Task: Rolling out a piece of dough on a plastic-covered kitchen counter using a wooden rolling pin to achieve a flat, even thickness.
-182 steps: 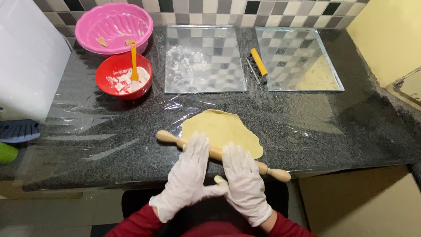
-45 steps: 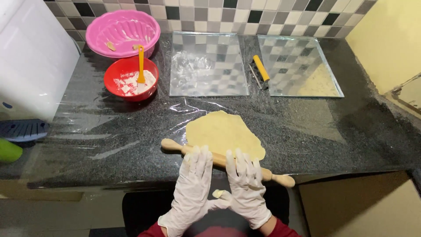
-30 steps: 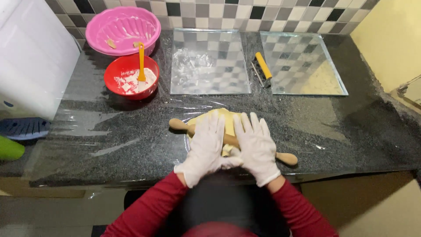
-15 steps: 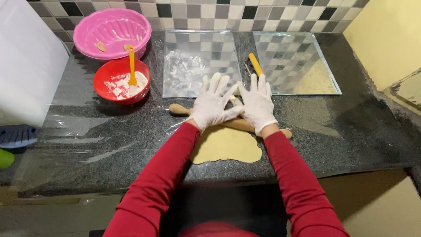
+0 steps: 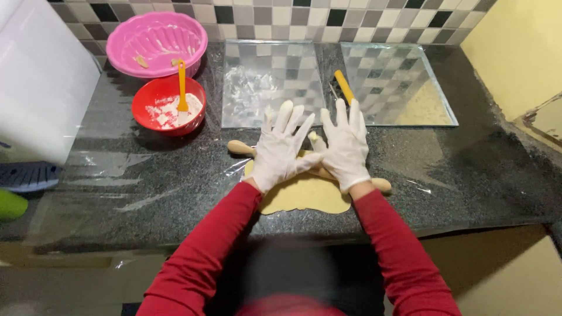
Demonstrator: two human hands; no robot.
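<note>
Counted on the dark speckled worktop (image 5: 146, 193):

- Gloved hands: two, a left hand (image 5: 282, 149) and a right hand (image 5: 346, 146), both in white gloves, each with fingers spread flat.
- Red sleeves: two.
- Wooden rolling pin (image 5: 240, 146): one.
- Sheet of rolled yellow dough (image 5: 301, 196): one.
- Bowls: two, one pink bowl (image 5: 157, 42) and one red bowl (image 5: 168, 112).
- Orange-handled scraper (image 5: 182, 88) in the red bowl: one.
- Square glass plates: two, a left plate (image 5: 270, 82) and a right plate (image 5: 398, 82).
- Yellow-handled tool (image 5: 343, 86) between the plates: one.
- Clear film sheet (image 5: 111, 172) spread over the worktop: one.
</note>
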